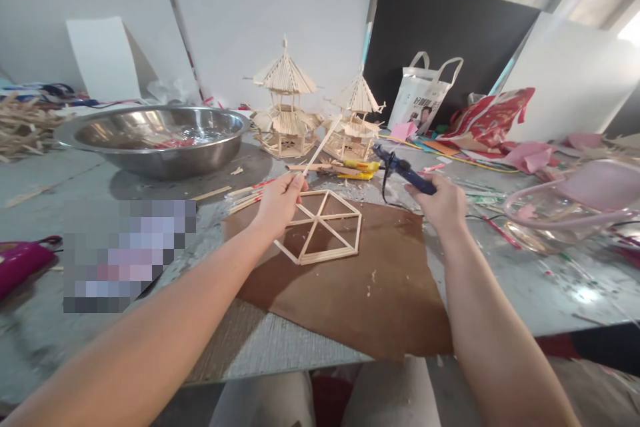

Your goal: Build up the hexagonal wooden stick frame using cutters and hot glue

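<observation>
Pinched in my left hand point(281, 205) is a thin wooden stick point(320, 149), its free end slanting up and to the right. My right hand point(443, 203) grips the handle of a dark blue glue gun point(407, 172), whose nozzle end points to the left. Under and between the hands lies a hexagonal stick frame point(330, 255) with spokes meeting at its centre. It rests flat on a brown sheet point(380, 300), and my left hand covers part of its left side. A gap separates the glue gun from the stick.
Two stick-built pagodas point(286, 80) point(361, 97) stand behind. A steel basin point(175, 160) is at the left, near a pixelated object point(135, 260). A yellow utility knife point(361, 167) lies beyond the frame. A paper bag point(419, 97) and pink plastic basket point(570, 197) are at the right.
</observation>
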Demonstrator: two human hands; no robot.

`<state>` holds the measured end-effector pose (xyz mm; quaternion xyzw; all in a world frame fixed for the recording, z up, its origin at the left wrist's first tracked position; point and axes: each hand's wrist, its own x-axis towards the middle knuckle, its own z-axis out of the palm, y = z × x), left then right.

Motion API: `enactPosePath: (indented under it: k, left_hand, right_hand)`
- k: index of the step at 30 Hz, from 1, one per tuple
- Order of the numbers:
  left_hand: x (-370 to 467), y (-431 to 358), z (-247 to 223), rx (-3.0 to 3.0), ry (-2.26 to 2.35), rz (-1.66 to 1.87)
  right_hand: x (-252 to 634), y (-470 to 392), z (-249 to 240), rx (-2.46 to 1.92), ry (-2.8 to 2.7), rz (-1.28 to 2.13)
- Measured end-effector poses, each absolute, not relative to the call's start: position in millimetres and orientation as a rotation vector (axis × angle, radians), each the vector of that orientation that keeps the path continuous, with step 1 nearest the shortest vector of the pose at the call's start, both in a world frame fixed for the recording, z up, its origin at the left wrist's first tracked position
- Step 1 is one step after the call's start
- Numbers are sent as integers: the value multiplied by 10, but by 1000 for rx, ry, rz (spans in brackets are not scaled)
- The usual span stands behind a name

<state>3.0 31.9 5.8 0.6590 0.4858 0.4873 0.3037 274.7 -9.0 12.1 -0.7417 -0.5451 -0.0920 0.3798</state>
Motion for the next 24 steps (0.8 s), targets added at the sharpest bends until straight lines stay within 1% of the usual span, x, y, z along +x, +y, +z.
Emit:
enactPosePath:
  k: [2,5,7,9,11,13,17,20,22,24]
  left_hand:
    - [42,308,79,1702,1283,1336]
    - [53,291,100,1683,1270,1418]
    - [51,283,103,1747,1270,1458]
    - [45,279,95,1842,1275,1463]
    - [39,278,79,1911,1272,1434]
    - [37,280,60,1943,1262,1397]
    - [36,280,40,1968,1276,1352]
    - [34,279,39,1987,1266,1349]
    - [34,282,35,1996,1245,1354]
    - [33,291,24,1999,1234,1351]
  right_hand:
    - [2707,-48,70,-1661,-1310,-86]
    - [2620,-10,16,-1331,-1176,278]
    - [2552,-8,-2,-1152,-1115,539]
    - [2495,-19,-4,-1034,-1085,719]
    - [2467,-32,4,-997,-1067,791]
    - [2470,-36,11,-990,-1023,787]
    - [2523,-14,14,-911,-964,711]
    - [2571,-11,38,-949,-905,607]
    - [2613,-38,79,-988,-890,712]
    - [2673,-85,134,-962,-911,1011]
